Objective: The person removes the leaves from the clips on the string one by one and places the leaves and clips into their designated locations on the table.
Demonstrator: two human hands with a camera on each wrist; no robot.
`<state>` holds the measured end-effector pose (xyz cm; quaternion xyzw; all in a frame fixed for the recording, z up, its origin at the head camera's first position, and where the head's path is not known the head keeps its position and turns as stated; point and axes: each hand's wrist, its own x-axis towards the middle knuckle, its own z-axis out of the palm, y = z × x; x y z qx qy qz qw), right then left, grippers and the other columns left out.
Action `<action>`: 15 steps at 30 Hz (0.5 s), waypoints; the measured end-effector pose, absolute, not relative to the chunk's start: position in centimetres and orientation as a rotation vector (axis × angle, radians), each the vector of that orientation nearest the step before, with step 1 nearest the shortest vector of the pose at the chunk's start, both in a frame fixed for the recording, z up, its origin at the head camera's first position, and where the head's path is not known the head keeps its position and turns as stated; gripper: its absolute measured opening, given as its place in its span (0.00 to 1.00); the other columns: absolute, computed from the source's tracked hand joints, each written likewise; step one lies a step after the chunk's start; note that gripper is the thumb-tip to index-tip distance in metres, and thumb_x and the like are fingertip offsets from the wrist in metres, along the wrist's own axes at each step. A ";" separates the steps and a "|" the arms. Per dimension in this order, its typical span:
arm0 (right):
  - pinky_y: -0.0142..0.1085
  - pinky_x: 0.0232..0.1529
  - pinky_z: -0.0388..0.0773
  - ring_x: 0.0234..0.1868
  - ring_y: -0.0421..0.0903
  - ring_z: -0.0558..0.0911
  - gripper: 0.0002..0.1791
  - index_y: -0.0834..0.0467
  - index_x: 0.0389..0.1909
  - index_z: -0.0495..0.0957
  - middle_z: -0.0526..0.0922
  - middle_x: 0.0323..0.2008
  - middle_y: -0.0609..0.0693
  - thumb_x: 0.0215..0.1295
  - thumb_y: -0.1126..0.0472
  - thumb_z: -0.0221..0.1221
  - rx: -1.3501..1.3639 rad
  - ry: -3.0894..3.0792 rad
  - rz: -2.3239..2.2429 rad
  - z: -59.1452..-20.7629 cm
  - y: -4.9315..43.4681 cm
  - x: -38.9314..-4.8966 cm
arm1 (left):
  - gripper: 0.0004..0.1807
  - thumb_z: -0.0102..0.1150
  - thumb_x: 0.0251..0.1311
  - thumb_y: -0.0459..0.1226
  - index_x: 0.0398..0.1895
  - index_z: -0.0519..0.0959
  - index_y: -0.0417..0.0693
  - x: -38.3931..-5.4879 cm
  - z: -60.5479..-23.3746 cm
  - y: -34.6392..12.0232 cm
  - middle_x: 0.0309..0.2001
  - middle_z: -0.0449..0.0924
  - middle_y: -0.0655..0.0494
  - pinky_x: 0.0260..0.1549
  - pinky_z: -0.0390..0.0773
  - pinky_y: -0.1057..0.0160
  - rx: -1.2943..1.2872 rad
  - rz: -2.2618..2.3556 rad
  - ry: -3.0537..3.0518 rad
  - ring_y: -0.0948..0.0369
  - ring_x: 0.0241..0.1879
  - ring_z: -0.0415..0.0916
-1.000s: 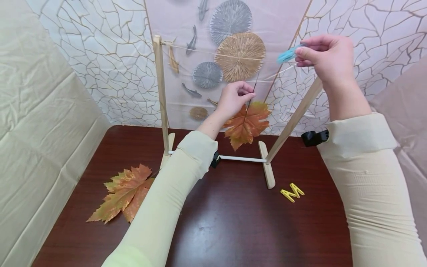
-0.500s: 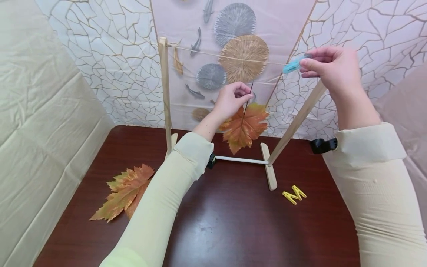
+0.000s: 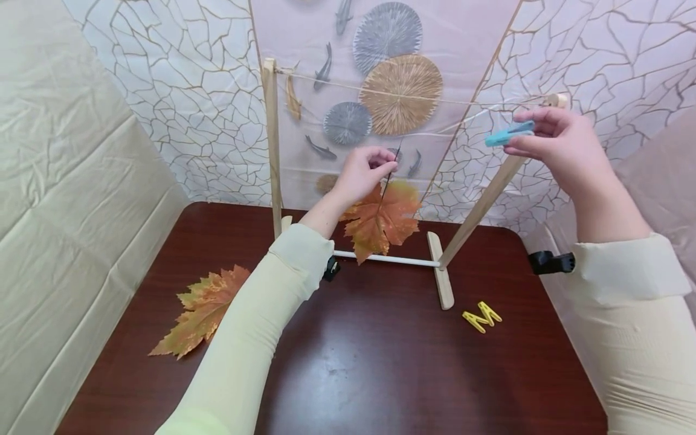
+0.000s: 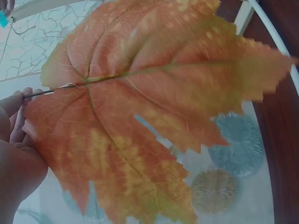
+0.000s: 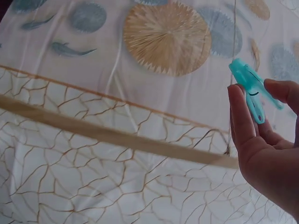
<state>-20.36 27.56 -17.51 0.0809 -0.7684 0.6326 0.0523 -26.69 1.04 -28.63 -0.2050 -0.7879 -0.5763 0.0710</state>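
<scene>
My left hand (image 3: 363, 172) pinches the thin dark stem of an orange maple leaf (image 3: 380, 220), which hangs below the fingers. In the left wrist view the same leaf (image 4: 140, 93) fills most of the picture, its stem between thumb and fingers. Higher and to the right, my right hand (image 3: 571, 148) holds a light blue clothespin (image 3: 509, 134) between thumb and fingers. The right wrist view shows the clothespin (image 5: 250, 84) with its gripping end pointing away from the palm. A thin string (image 3: 326, 80) runs between two wooden posts, behind and above both hands.
The wooden stand has a left post (image 3: 272, 145), a right post (image 3: 484, 208) and a white bottom bar (image 3: 402, 260). Two yellow clothespins (image 3: 481, 317) lie at the right on the dark table (image 3: 348, 386). Another autumn leaf (image 3: 203, 311) lies at the left, partly behind my left sleeve.
My right hand has moved down and right with the clothespin, away from the string, uncovering the right post's top. My left hand has lowered slightly leftward with the leaf.
</scene>
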 end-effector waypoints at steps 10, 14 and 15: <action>0.16 0.35 0.72 0.30 0.26 0.80 0.14 0.43 0.35 0.78 0.82 0.26 0.29 0.57 0.68 0.62 0.187 -2.675 1.438 -20.0 29.8 -19.8 | 0.09 0.58 0.60 0.35 0.38 0.81 0.38 -26.7 -30.9 -0.4 0.36 0.84 0.45 0.31 0.72 0.72 -0.571 -1.617 -2.515 0.60 0.33 0.77; 0.16 0.35 0.71 0.31 0.24 0.79 0.12 0.41 0.36 0.78 0.80 0.27 0.26 0.58 0.64 0.62 0.164 -2.727 1.352 -20.8 30.2 -19.7 | 0.08 0.59 0.60 0.36 0.38 0.82 0.40 -26.8 -31.7 -0.8 0.37 0.84 0.48 0.37 0.74 0.69 -0.552 -1.513 -2.572 0.59 0.36 0.79; 0.16 0.35 0.70 0.31 0.24 0.79 0.12 0.41 0.36 0.78 0.80 0.27 0.26 0.58 0.64 0.62 0.163 -2.727 1.346 -21.0 30.3 -19.6 | 0.08 0.59 0.60 0.36 0.38 0.82 0.40 -26.8 -31.9 -0.9 0.37 0.84 0.48 0.39 0.74 0.69 -0.554 -1.490 -2.581 0.59 0.37 0.79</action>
